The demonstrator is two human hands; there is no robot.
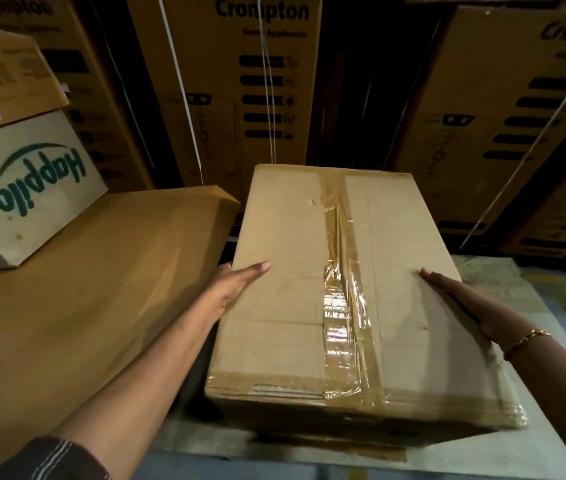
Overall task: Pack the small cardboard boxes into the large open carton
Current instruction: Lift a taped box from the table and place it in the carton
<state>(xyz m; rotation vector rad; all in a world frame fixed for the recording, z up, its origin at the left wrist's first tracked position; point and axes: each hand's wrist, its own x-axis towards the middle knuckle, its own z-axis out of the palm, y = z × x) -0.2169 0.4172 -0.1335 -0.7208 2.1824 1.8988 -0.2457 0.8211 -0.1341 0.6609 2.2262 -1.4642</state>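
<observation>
Taped box point(285, 306), plain brown and sealed shut, is seen dead centre, held between both hands. Clear tape point(343, 306) is run down the middle seam and wrapped over the near edge, pretty wrinkled and shiny in spots.

The left hand point(233, 285) is pressed against the box's left side, with one of its fingers point(257, 267) laid flat along the top face. The right hand point(461, 299) is set the same way on the right side, one digit stretched over the top near the edge. The rest of the fingers on both hands are hidden down the side walls, so it can't be told whether they're straight or curled. A thin gold bracelet point(527, 339) is worn on the right wrist, and a dark striped sleeve point(49, 459) is seen low on the left arm.

A pale flat sheet point(503, 275) is spread out underneath the box; whether the box is resting on it or lifted just clear can't be told.

Just to the left, a wide brown cardboard surface point(101, 271) is seen, with a Happilo box point(32, 192) sat on it upside down and another brown box point(4, 74) stacked on top of that. Behind everything, tall Crompton cartons point(240, 81) are lined up, bound with white straps point(177, 81).
</observation>
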